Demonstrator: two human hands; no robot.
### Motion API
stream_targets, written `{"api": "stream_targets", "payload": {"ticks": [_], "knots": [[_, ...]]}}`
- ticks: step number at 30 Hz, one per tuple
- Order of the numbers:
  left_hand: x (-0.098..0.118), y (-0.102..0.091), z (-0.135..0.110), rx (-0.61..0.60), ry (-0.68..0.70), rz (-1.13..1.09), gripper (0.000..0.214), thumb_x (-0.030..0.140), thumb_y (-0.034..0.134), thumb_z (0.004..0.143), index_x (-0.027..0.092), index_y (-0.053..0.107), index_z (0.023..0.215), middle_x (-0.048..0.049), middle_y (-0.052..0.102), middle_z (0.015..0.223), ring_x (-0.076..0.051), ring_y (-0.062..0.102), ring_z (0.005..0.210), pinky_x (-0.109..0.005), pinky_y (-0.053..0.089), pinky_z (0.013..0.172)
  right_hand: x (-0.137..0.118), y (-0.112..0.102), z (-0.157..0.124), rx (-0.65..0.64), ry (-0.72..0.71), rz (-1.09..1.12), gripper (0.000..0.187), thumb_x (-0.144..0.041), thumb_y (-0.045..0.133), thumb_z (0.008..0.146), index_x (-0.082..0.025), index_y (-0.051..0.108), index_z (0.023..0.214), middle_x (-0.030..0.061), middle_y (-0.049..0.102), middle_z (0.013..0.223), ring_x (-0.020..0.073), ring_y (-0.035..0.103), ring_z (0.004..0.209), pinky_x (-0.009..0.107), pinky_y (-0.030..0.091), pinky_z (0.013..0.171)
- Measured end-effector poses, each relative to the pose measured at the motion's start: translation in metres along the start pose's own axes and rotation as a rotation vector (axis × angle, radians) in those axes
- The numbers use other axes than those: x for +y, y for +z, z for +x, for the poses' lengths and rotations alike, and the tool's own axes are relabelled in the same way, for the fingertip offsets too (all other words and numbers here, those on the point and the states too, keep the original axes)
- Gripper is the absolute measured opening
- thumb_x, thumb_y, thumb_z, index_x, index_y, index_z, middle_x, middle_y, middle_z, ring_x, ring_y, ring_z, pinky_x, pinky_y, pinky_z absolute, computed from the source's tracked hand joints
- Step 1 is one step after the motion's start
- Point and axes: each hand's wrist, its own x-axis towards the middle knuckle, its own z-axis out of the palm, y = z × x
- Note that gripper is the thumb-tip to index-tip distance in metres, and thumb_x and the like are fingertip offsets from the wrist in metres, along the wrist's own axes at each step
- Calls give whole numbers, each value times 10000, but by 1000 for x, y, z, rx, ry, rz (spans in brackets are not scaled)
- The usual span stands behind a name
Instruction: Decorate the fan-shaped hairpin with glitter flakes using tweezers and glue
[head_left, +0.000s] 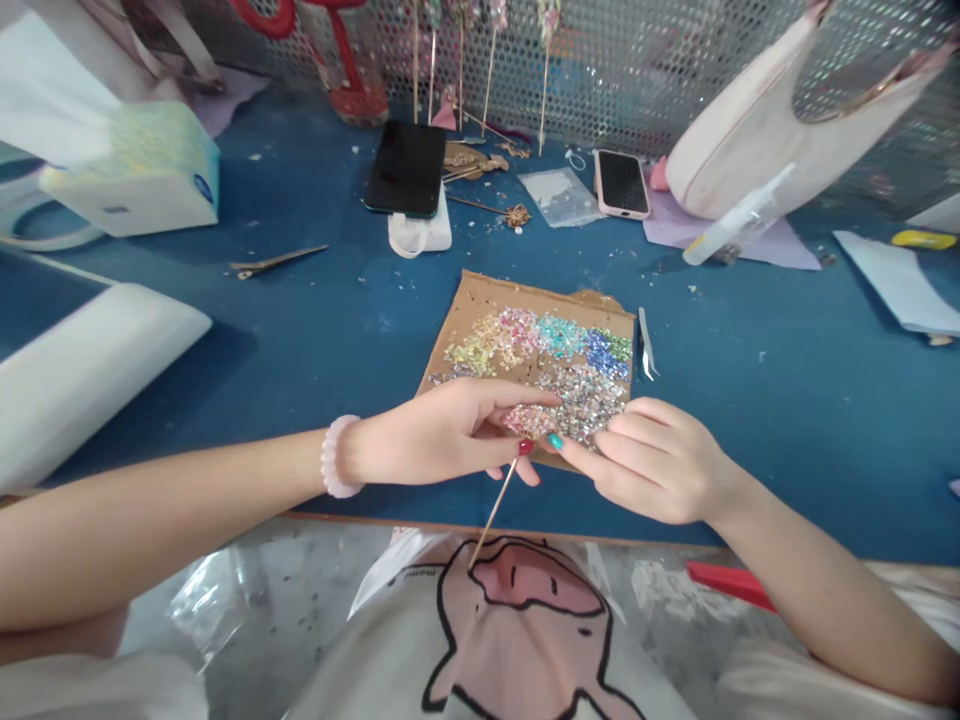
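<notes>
My left hand (465, 425), wearing a pale beaded bracelet, is closed around a thin wooden stick (493, 515) that slants down toward my lap. At its fingers is a cluster of pink and clear rhinestones (529, 420); whether it is fixed to the stick I cannot tell. My right hand (660, 460) has its index finger stretched out, the tip close to that cluster, and its other fingers curled; its thumb is hidden. Nothing shows in it. Beneath both hands, a piece of cardboard (480, 295) bears loose rhinestones (559, 335) in yellow, pink, turquoise, blue, green and silver.
Tweezers (646, 345) lie right of the cardboard on the blue table (315, 330). Farther back are a black phone (407, 167), a pink-cased phone (622, 183), a small plastic bag (561, 196) and a white handbag (750, 130). A tissue box (150, 175) and hair clip (277, 262) are left.
</notes>
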Motion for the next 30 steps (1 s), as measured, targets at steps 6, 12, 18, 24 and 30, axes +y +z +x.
{"api": "stream_targets", "payload": {"ticks": [6, 12, 18, 24, 30], "knots": [[0, 1, 0, 2, -15, -7, 494, 67, 490, 857, 175, 389, 1328, -41, 689, 928, -142, 687, 833, -173, 512, 622, 0, 0, 1, -31, 21, -13, 368, -144, 595, 784, -123, 552, 1149, -8, 577, 662, 133, 474, 645, 298, 386, 584], [0, 1, 0, -13, -19, -23, 494, 70, 497, 855, 190, 388, 1322, -66, 660, 1086, -135, 686, 837, -169, 508, 617, 0, -3, -3, 58, -4, -9, 278, -146, 569, 795, -101, 593, 1068, 20, 599, 712, 136, 490, 655, 310, 387, 574], [0, 2, -2, -13, -7, -21, 482, 76, 495, 858, 174, 398, 1320, -54, 693, 957, -147, 688, 837, -172, 506, 610, 0, 0, -2, -28, -17, -8, 334, -168, 620, 770, -140, 595, 1102, 7, 588, 708, 139, 483, 648, 312, 389, 561], [0, 2, 0, -14, -14, -40, 484, 72, 487, 864, 188, 387, 1323, -74, 660, 1093, -140, 684, 841, -171, 504, 615, 1, -3, -1, 81, -24, -9, 250, -150, 614, 762, -108, 631, 1008, 24, 608, 686, 142, 497, 634, 315, 390, 561], [-2, 2, -2, -25, -5, -82, 484, 76, 483, 871, 184, 372, 1329, -82, 647, 1121, -128, 687, 829, -163, 503, 608, -1, -1, -2, 168, 185, 157, 241, -115, 662, 728, -157, 611, 960, 20, 635, 740, 134, 541, 669, 303, 442, 615]]}}
